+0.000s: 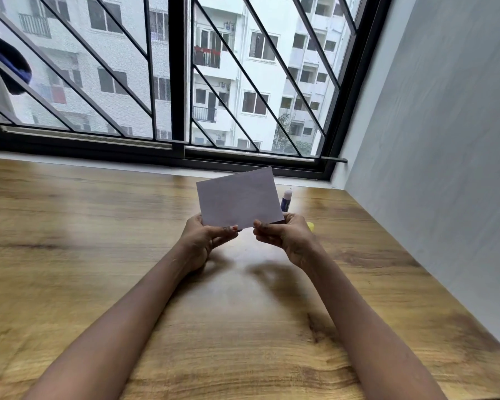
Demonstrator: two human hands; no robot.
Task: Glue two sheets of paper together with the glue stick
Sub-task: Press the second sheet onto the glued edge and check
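A small white sheet of paper (238, 197) is held upright above the wooden table (98, 255), slightly tilted. My left hand (205, 235) pinches its lower left edge and my right hand (286, 238) pinches its lower right corner. Whether it is one sheet or two pressed together cannot be told. A blue and white glue stick (286, 200) stands upright on the table just behind the paper's right edge, partly hidden by it. A small yellow object (310, 225), perhaps the cap, peeks out behind my right hand.
A barred window with a black frame (179, 151) runs along the far edge of the table. A grey wall (430, 168) bounds the table on the right. A dark blue cloth (6, 62) hangs at the upper left.
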